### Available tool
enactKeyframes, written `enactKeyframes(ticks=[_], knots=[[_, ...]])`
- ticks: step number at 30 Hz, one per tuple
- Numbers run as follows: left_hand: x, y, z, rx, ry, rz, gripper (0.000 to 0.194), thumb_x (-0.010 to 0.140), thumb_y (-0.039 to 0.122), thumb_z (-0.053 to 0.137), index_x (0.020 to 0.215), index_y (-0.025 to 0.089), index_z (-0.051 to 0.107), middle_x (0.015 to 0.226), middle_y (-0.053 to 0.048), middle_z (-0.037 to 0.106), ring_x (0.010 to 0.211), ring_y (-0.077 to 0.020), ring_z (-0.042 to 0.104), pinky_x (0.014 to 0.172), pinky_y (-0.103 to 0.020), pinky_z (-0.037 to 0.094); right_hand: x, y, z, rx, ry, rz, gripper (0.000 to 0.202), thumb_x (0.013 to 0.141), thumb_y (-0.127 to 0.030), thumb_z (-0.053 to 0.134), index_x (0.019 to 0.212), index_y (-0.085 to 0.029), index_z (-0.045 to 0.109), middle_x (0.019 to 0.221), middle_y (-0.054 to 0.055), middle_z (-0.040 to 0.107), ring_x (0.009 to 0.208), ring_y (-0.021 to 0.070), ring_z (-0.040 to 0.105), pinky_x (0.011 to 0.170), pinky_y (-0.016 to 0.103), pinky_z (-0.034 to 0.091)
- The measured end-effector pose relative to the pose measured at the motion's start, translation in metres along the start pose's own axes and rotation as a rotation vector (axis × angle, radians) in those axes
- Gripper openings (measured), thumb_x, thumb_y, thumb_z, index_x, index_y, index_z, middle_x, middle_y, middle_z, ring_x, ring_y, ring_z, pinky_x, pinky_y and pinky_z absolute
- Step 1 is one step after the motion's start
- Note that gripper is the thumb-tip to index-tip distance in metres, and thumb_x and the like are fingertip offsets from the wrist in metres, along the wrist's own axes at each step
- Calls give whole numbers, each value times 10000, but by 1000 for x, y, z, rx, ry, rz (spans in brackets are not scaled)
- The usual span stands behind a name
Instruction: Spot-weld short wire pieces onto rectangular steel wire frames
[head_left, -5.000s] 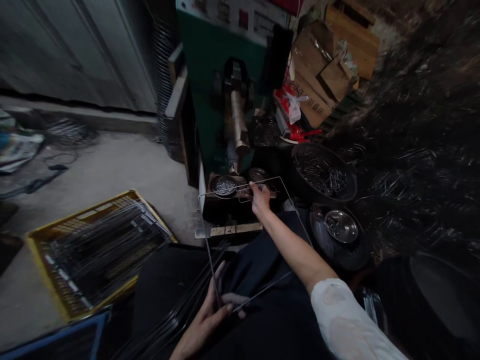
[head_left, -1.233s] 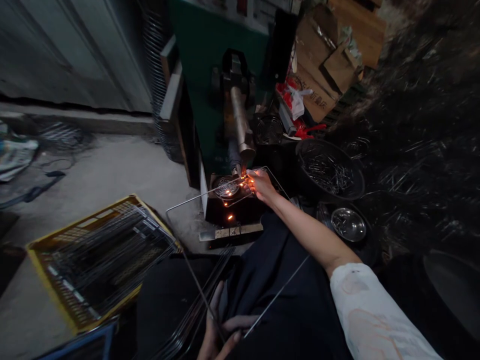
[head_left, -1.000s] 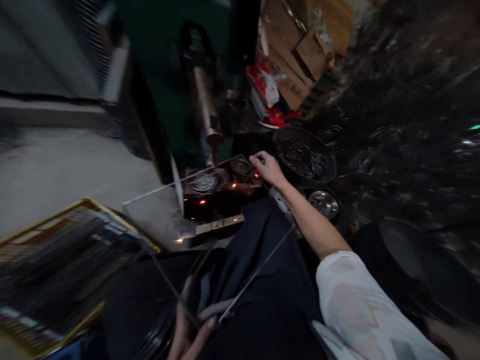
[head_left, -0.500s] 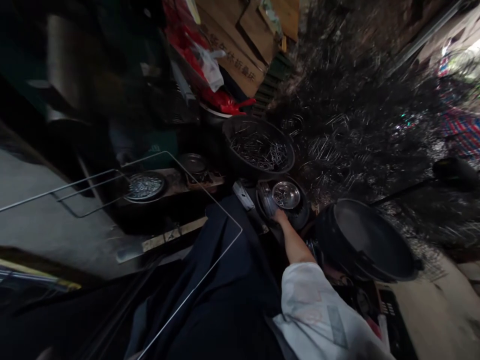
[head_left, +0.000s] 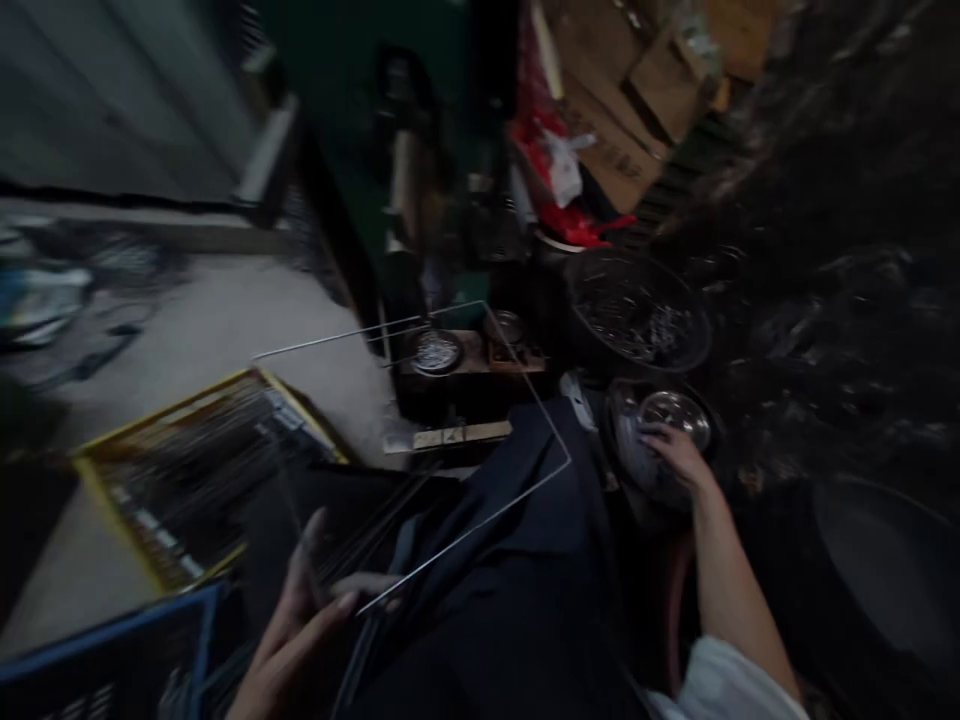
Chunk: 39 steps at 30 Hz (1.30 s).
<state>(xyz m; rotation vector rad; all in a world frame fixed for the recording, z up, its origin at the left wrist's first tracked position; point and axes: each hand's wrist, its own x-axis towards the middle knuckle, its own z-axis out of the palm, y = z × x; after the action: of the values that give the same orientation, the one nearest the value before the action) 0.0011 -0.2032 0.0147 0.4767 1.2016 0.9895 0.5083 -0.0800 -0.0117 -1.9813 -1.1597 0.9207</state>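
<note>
My left hand (head_left: 304, 610), at the lower left, pinches a thin bent wire frame (head_left: 528, 382) between thumb and fingers. The angular wire stretches forward from that hand, across the dark cloth on my lap, and its far end reaches near the machine. My right hand (head_left: 681, 458) is over a clear container (head_left: 630, 440) at the near left side of a shiny metal bowl (head_left: 684, 415). Its fingers are bunched and blurred; whatever is between them is too small to make out. Motion blur hides what lies in the bowl.
A black tub (head_left: 600, 335) of metal pieces stands beyond the bowl, with a large black basin (head_left: 885, 570) at right. Ahead, a small dish of metal parts (head_left: 436, 352) sits by a green machine (head_left: 465, 130). At left are a yellow crate (head_left: 135, 530) and blue crate (head_left: 112, 632).
The view has swung left, so things sit further right. My left hand has come into view with the wire. My right hand has drawn back a little from the bowl.
</note>
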Motion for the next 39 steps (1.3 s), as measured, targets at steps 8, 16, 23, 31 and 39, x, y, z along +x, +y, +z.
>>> enactKeyframes(ticks=[8, 16, 23, 31, 39], knots=[[8, 9, 5, -104, -125, 133, 1114, 775, 230, 765, 1561, 332, -17, 880, -55, 768, 775, -237, 713, 751, -339, 555, -87, -129, 47, -3, -513, -375, 365, 745, -479, 756, 1021, -241, 784, 994, 108, 747, 944, 282, 700, 830, 386, 556], [21, 15, 3, -78, -194, 187, 1070, 811, 198, 718, 1566, 284, -35, 861, -60, 770, 759, -238, 712, 746, -344, 552, -79, -152, 169, -322, -945, -864, 832, 743, -297, 809, 1486, -212, 444, 1510, 121, 455, 1407, 277, 422, 1182, 429, 324], [37, 11, -7, -168, -256, 139, 1038, 866, 204, 671, 1554, 311, -99, 902, -82, 763, 785, -230, 707, 774, -343, 547, -84, -140, 173, -472, -876, -942, 794, 863, -156, 644, 1562, -221, 273, 1572, 103, 359, 1446, 211, 358, 1190, 370, 333], [54, 5, -14, -178, -285, 106, 988, 895, 255, 631, 1547, 332, -107, 919, -104, 751, 788, -250, 695, 757, -357, 534, -78, -134, 179, -540, -839, -1002, 835, 848, -118, 650, 1571, -194, 240, 1582, 114, 335, 1468, 214, 309, 1202, 380, 315], [62, 5, -16, -195, -286, 120, 959, 887, 281, 643, 1552, 367, -43, 912, -91, 752, 783, -252, 687, 729, -338, 514, -71, -134, 180, -534, -827, -1008, 828, 853, -151, 674, 1566, -198, 255, 1567, 111, 367, 1449, 216, 351, 1184, 378, 350]])
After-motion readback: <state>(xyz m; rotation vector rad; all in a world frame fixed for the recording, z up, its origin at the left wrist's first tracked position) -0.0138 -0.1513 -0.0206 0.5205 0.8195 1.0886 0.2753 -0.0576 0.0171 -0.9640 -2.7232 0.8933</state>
